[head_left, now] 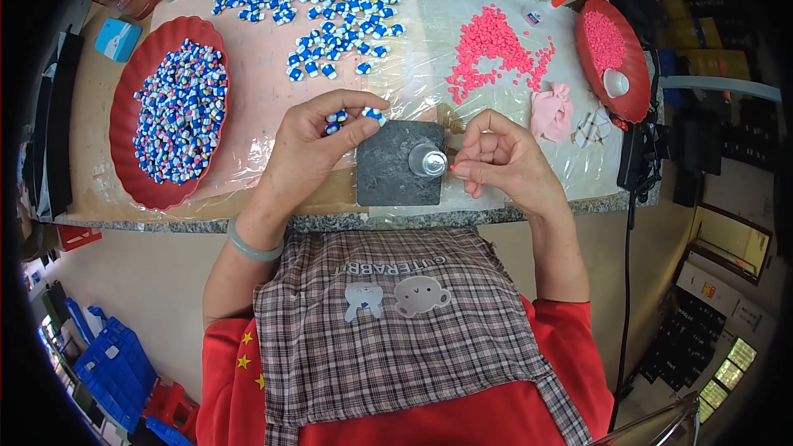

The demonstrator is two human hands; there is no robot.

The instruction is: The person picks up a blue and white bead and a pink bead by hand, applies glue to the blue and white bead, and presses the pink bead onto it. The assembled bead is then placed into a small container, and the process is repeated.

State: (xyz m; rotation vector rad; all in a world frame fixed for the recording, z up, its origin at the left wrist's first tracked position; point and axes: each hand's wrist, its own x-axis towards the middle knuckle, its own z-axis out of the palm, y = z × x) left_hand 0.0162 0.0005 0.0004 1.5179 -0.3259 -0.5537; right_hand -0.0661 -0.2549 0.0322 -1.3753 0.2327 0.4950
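Observation:
Between thumb and fingers my left hand (318,136) pinches a small blue-and-white figurine (374,115). Another blue-and-white piece (334,123) sits in its curled fingers. My right hand (504,157) is closed in a pinch on a tiny pink piece (453,168), just right of a small clear cup (428,160). That cup stands on a dark square slab (388,177) between my hands. Its contents are too small to make out. Loose blue-and-white figurines (330,41) lie beyond my left hand, and a pile of pink pieces (487,41) lies beyond my right.
A red scalloped tray (124,140) full of finished-looking figurines stands at left. At right, another red tray (640,87) holds pink pieces and a white cup (614,83). Nearby lie a pink cloth (552,111) and a black power strip (634,153). A blue box (117,39) is far left.

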